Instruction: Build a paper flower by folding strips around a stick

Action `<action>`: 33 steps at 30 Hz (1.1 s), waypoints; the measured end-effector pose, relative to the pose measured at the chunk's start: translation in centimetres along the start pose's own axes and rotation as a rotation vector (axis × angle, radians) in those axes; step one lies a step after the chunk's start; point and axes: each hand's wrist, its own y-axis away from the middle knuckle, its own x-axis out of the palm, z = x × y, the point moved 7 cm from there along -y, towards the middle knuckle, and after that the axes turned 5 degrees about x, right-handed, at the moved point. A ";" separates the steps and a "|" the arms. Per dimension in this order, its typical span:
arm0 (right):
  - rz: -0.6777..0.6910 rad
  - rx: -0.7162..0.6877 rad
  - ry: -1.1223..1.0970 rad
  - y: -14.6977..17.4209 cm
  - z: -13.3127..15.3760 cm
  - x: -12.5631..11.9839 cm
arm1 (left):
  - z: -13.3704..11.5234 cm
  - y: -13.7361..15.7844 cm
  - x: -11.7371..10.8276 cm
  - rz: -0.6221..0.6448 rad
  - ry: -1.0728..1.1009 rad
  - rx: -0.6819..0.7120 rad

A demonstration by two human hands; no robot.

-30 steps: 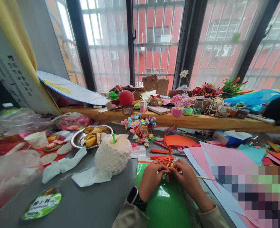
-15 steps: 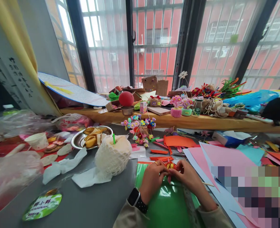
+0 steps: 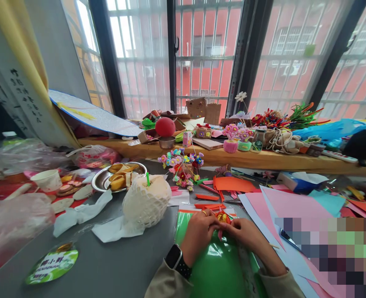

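Above a shiny green mat (image 3: 215, 265), my left hand (image 3: 199, 231) and my right hand (image 3: 246, 234) meet, fingertips closed together. Between them is a small red, orange and yellow folded paper piece (image 3: 223, 217), flower-like in shape and partly hidden by the fingers. A pink strip (image 3: 220, 235) hangs below it. The fingers of both hands pinch its lower edge. Just beyond the hands lie orange paper strips (image 3: 208, 197) and a larger orange paper sheet (image 3: 235, 185). A thin stick (image 3: 273, 246) shows by my right wrist.
A coconut in white foam netting (image 3: 147, 203) stands left of the mat, before a metal bowl of peels (image 3: 100, 182). Large pink sheets (image 3: 294, 203) lie to the right. A cluster of small colourful flowers (image 3: 183, 169) stands ahead, below a cluttered wooden sill (image 3: 127, 151).
My right hand's fingers have lowered and flattened slightly against the paper piece. Both hands keep their pinch at nearly the same spot. The view has shifted slightly.
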 end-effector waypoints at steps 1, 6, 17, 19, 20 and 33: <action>0.002 0.002 -0.004 0.1 0.1 0.0 | 0.0 0.0 0.0 0.003 0.000 -0.001; -0.022 -0.001 -0.019 0.4 0.5 -0.3 | 0.1 0.0 0.2 0.024 0.003 -0.004; -0.092 0.014 0.017 0.6 0.8 -0.8 | 0.1 0.0 0.2 0.016 -0.004 -0.018; -0.100 0.014 0.010 0.6 0.9 -0.8 | 0.2 0.0 0.3 0.018 0.005 -0.018; -0.102 0.009 0.006 0.6 0.9 -0.8 | 0.2 0.0 0.3 0.019 0.009 -0.019; -0.295 -0.369 0.130 2.0 4.2 -1.9 | 1.2 -0.1 -0.5 -0.031 0.046 -0.105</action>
